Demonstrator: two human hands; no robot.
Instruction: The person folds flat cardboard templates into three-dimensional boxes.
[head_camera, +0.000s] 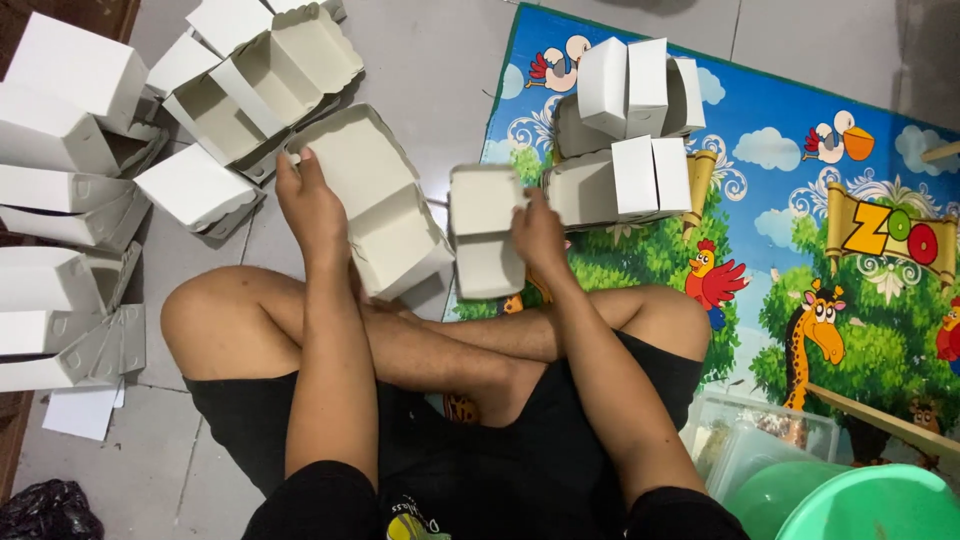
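- Left hand (312, 205) grips the rim of an open white box (375, 200), fingers curled over its upper-left edge, centre frame
- Right hand (538, 232) closed on a smaller white box (486, 240), held just right of the first, the two apart
- Folded boxes (75, 150) heaped upper left on the floor
- More boxes (630, 130) stacked on the cartoon animal mat (800, 200), upper right
- Green basin (860, 505) sits bottom right

Large white open cardboard box (375, 205), tilted, left of centre, smaller white open box (486, 232), upright, just right, both above crossed legs

two hands (310, 200), two held boxes (375, 200)
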